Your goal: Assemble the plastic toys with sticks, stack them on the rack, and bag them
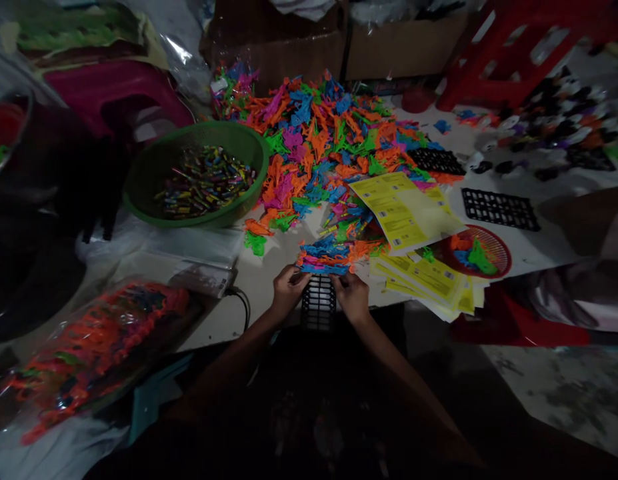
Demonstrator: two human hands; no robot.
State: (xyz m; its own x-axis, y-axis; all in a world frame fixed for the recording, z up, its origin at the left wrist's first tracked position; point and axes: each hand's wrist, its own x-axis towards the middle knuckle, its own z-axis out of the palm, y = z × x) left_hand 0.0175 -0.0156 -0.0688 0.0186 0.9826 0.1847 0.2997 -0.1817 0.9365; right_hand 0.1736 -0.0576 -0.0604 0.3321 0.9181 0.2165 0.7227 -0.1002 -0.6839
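Observation:
My left hand (290, 288) and my right hand (352, 295) are at the table's front edge, fingers closed at the two ends of a blue plastic toy piece (321, 269). This piece lies across a black slotted rack (319, 303), whose near slots show bare. Behind it, several blue, orange and pink pieces (326, 252) sit in a row at the rack's far end. The exact kind of toy cannot be made out in the dim light.
A big heap of coloured plastic pieces (319, 133) spreads behind the hands. A green basin (139, 193) of small printed tubes stands left. Yellow printed sheets (389, 207), a red basket (506, 257) and another black rack (499, 209) lie right. A bagged bundle (113, 327) is front left.

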